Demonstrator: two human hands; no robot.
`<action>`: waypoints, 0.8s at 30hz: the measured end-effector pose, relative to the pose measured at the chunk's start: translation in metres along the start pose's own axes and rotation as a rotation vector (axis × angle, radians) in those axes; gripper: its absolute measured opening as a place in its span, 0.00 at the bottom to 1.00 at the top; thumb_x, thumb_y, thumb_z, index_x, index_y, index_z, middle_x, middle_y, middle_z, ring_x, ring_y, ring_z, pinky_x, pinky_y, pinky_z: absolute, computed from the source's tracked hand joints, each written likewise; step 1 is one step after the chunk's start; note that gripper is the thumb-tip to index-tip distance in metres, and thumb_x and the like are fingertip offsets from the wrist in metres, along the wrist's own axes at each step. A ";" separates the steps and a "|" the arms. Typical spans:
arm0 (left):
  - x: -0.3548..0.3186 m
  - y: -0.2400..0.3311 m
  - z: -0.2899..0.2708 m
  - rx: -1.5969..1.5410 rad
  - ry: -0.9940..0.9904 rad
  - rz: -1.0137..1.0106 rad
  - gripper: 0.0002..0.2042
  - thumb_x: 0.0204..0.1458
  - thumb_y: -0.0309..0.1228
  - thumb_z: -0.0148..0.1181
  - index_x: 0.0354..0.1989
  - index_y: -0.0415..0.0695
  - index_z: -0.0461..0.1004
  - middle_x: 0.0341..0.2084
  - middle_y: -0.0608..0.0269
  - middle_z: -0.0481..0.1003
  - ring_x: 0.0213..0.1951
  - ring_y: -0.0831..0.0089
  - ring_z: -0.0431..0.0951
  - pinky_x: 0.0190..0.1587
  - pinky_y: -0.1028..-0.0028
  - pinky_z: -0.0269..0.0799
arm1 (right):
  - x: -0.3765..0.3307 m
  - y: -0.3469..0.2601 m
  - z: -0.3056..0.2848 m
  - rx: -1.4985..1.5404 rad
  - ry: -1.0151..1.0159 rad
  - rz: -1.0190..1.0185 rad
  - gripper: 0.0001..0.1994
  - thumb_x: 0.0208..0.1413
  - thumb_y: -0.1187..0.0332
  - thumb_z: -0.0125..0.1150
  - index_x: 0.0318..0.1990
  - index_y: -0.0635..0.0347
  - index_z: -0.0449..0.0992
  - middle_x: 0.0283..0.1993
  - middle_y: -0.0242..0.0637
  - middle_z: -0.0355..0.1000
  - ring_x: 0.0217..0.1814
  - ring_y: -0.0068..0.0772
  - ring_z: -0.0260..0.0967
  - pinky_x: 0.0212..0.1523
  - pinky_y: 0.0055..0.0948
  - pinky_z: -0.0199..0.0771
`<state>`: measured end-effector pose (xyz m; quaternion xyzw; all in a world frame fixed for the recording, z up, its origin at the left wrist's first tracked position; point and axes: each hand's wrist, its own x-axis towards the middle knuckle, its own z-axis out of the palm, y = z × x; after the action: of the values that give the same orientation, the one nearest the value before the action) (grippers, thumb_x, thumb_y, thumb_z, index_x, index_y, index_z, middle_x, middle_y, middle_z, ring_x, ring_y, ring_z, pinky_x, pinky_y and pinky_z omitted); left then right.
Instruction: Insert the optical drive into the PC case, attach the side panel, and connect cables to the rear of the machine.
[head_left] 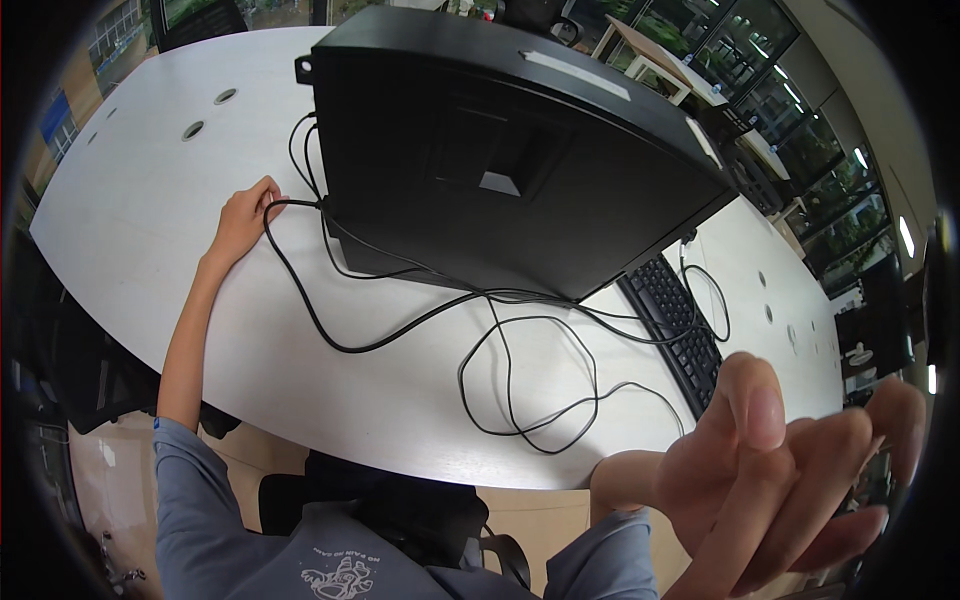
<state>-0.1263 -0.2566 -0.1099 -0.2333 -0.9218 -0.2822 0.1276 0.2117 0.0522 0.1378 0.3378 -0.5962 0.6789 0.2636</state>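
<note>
Floating very close to the camera, the right hand (790, 480) has its fingers (760, 400) spread loose and open, holding nothing, above the near edge of the white surface (130, 210). A little farther off, loops of black cable (510, 370) lie on that surface, with a black keyboard (685, 330) just to their right. Farther still, the left hand (243, 222) rests on the surface with its fingers curled around the cable, just beside the big black computer case (510, 150), which lies on its side.
</note>
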 end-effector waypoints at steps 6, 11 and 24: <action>0.004 -0.003 0.003 0.019 -0.006 0.055 0.11 0.54 0.36 0.64 0.36 0.44 0.69 0.17 0.59 0.67 0.22 0.63 0.69 0.28 0.66 0.62 | 0.009 0.054 -0.027 -0.504 -0.023 -0.057 0.27 0.45 0.77 0.69 0.54 0.63 0.64 0.40 0.36 0.65 0.35 0.25 0.66 0.49 0.36 0.70; 0.001 -0.001 0.002 -0.004 -0.011 0.043 0.11 0.56 0.35 0.63 0.35 0.43 0.68 0.15 0.59 0.60 0.20 0.67 0.60 0.27 0.68 0.57 | 0.006 0.108 -0.036 -0.826 -0.013 0.041 0.21 0.34 0.81 0.78 0.40 0.64 0.77 0.38 0.36 0.73 0.32 0.25 0.75 0.39 0.23 0.77; -0.001 0.002 -0.002 0.001 -0.040 0.008 0.11 0.56 0.35 0.62 0.34 0.43 0.68 0.15 0.61 0.60 0.21 0.70 0.59 0.27 0.69 0.57 | 0.005 0.147 -0.042 -0.728 -0.031 0.421 0.21 0.52 0.74 0.69 0.54 0.65 0.73 0.26 0.38 0.79 0.31 0.28 0.80 0.36 0.25 0.79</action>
<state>-0.1244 -0.2568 -0.1077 -0.2425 -0.9233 -0.2766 0.1105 0.0909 0.0717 0.0461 0.1038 -0.8571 0.4577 0.2123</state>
